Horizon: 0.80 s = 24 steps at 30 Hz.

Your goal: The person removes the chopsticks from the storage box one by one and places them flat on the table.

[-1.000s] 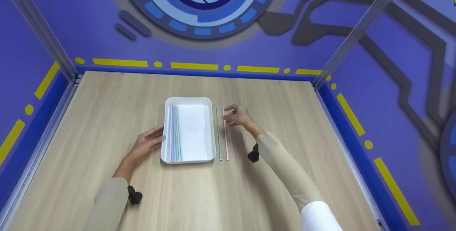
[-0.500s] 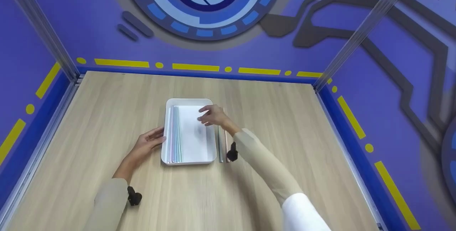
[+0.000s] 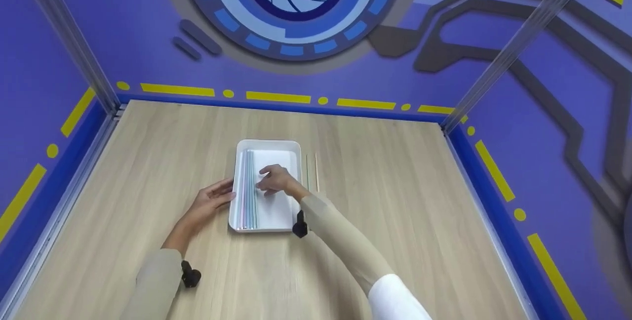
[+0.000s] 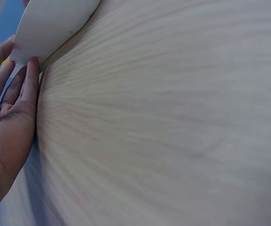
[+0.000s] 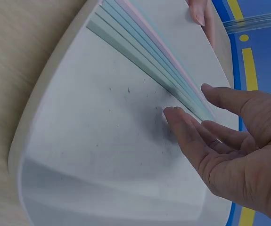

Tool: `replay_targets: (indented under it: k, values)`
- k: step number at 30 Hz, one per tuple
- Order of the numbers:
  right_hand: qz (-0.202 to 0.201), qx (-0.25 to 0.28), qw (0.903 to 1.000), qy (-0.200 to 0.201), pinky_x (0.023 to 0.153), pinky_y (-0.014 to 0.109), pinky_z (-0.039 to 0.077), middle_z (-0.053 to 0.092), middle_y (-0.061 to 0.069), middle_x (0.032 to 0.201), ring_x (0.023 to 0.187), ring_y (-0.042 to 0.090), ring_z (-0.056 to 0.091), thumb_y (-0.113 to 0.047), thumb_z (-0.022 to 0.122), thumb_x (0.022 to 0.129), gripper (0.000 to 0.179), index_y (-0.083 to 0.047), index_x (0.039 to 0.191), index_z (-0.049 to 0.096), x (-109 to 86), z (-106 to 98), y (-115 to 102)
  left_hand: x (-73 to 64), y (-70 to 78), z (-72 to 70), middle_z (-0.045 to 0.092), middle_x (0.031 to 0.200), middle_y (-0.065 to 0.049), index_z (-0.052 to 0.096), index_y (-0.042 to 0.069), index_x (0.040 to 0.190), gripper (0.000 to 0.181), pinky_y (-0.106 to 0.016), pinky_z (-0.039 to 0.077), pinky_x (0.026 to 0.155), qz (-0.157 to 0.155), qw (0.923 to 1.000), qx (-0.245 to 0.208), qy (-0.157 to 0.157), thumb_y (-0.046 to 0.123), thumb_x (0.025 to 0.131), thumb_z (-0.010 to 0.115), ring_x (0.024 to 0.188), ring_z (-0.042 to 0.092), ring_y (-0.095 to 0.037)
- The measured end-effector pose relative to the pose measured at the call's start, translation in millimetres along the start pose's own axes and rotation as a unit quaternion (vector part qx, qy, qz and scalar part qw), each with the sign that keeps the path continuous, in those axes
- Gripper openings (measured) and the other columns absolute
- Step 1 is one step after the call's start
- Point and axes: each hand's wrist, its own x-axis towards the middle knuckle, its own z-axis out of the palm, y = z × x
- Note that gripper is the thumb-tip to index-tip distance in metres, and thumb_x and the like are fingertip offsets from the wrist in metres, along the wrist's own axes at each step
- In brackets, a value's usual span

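A white rectangular tray (image 3: pixel 279 211) lies on the wooden table, several thin pastel straws (image 3: pixel 248 191) side by side along its left part, in pink, lilac, blue and pale green. My left hand (image 3: pixel 210 204) rests against the tray's left wall; in the left wrist view its fairly straight fingers (image 4: pixel 31 80) touch the white side. Over the tray's inside is my right hand (image 3: pixel 275 180), fingers loosely bent and thumb apart. The right wrist view shows nothing between its fingers, whose tips are close to the pale green straw (image 5: pixel 140 68) nearest them.
Right of the tray, a green straw (image 3: pixel 308 169) and a pale pinkish straw (image 3: pixel 317 172) lie on the table (image 3: pixel 385 201), partly hidden by the right arm. Blue printed walls (image 3: pixel 345 73) with metal corner posts enclose the table's back and sides.
My right hand has moved left from the two loose straws, over the tray's right rim, to beside the row of straws inside. My left hand has stayed at the tray's left side.
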Motion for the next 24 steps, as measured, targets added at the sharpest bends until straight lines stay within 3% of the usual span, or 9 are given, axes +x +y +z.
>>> replay_targets:
  k: [5,14,24]
  values:
    - [-0.001,-0.008,0.9999,0.008,0.078,0.032,0.066,0.073,0.014,0.102,0.091,0.027,0.077,-0.008,0.076,0.091,0.047,0.003,0.133,0.060,-6.7,12.0,-1.8,0.1,-1.1,1.0,0.039,0.161,-0.023,0.036,0.003,0.157,0.065,-0.021,0.052,0.107,0.005,1.0000,-0.008,0.002,0.016,0.101,0.065,0.149,0.040,-0.038]
    - [-0.019,-0.040,0.9945,0.095,0.068,0.030,0.066,0.077,0.018,0.093,0.081,0.030,0.078,0.002,0.077,0.086,0.037,0.004,0.121,0.067,-0.9,29.7,2.9,1.0,-2.0,0.4,0.041,0.160,-0.022,0.038,0.005,0.157,0.066,-0.021,0.052,0.108,-0.001,0.9999,-0.013,0.001,0.017,0.100,0.068,0.148,0.040,-0.036]
    - [-0.006,-0.026,0.9963,0.081,0.059,0.029,0.065,0.075,0.012,0.084,0.066,0.025,0.076,0.004,0.078,0.084,0.037,0.001,0.120,0.068,5.1,21.5,8.4,3.1,-3.4,-0.7,0.043,0.159,-0.022,0.039,0.005,0.156,0.067,-0.021,0.053,0.107,-0.005,0.9999,-0.014,0.007,0.018,0.098,0.070,0.145,0.046,-0.030]
